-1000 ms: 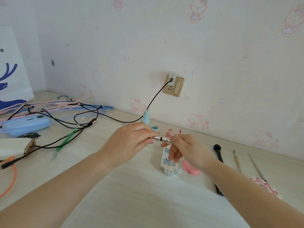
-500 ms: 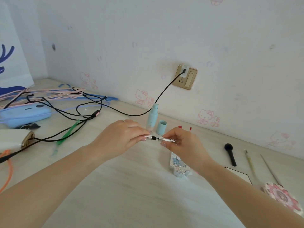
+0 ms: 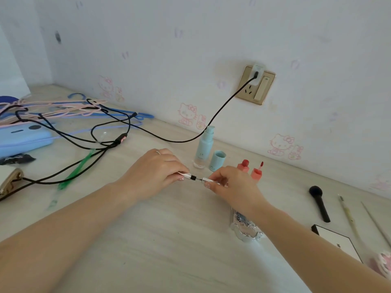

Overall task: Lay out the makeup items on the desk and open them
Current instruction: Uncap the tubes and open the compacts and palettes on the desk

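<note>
Above the desk's middle I hold a slim silver makeup pen point(image 3: 193, 178) level between both hands. My left hand point(image 3: 154, 172) pinches its left part, my right hand point(image 3: 230, 185) pinches its right part, and a short black section shows in the gap between them. Behind stand an uncapped pale-blue bottle point(image 3: 204, 148) with its cap point(image 3: 217, 160) beside it. A red lip gloss tube point(image 3: 243, 166) and its wand cap point(image 3: 257, 171) stand to the right. A silver decorated case point(image 3: 245, 229) lies under my right forearm.
Right of my hands lie a black brush point(image 3: 319, 203), two thin brushes point(image 3: 349, 216), a white box point(image 3: 336, 242) and a pink compact point(image 3: 383, 261). Black cables point(image 3: 101, 142), coloured hangers point(image 3: 63, 111) and a blue case point(image 3: 23, 138) crowd the left. A wall socket point(image 3: 256, 84) holds a charger.
My hands have drawn the two parts of the pen slightly apart, exposing the black section. The view has tilted down, bringing more of the desk's right side into sight.
</note>
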Available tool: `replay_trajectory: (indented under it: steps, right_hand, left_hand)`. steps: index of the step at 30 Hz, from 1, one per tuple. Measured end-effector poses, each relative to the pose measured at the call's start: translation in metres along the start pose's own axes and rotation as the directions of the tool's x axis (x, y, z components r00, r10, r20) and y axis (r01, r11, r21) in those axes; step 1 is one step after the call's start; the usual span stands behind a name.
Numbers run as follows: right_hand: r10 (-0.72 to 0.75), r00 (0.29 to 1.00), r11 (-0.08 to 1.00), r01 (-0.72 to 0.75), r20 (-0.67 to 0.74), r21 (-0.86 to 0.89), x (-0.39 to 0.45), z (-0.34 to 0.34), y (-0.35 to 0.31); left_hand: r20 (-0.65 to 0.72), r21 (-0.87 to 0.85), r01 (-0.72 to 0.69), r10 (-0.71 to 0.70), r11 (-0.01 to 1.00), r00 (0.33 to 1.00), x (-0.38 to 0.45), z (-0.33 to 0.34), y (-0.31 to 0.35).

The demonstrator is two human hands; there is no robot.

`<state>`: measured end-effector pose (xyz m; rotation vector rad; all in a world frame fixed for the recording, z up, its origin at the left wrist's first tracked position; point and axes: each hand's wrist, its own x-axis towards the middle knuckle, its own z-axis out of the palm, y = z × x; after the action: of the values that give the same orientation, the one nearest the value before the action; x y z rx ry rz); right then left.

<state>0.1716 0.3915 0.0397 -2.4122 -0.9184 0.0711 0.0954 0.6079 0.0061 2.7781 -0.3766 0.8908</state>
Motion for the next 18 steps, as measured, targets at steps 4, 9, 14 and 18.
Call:
replay_trajectory:
  steps: [4, 9, 14, 18]
  right_hand:
    - [-0.015, 0.999, 0.992, 0.019, 0.033, -0.125, 0.010, 0.009, 0.006]
    - [-0.022, 0.997, 0.985, 0.034, 0.071, -0.170, 0.016, 0.014, 0.011]
    - [-0.036, 0.996, 0.981, 0.052, 0.085, -0.185, 0.015, 0.015, 0.012]
    - [-0.038, 0.995, 0.977, 0.056, 0.093, -0.207, 0.016, 0.014, 0.013]
  left_hand:
    - [0.090, -0.017, 0.046, -0.045, 0.999, 0.995, 0.001, 0.012, -0.008]
    - [0.157, -0.013, 0.073, -0.070, 0.997, 0.985, 0.005, 0.015, -0.010]
    - [0.197, -0.010, 0.104, -0.100, 0.995, 0.975, 0.005, 0.015, -0.008]
    - [0.212, -0.013, 0.125, -0.120, 0.992, 0.970, 0.006, 0.012, -0.006]
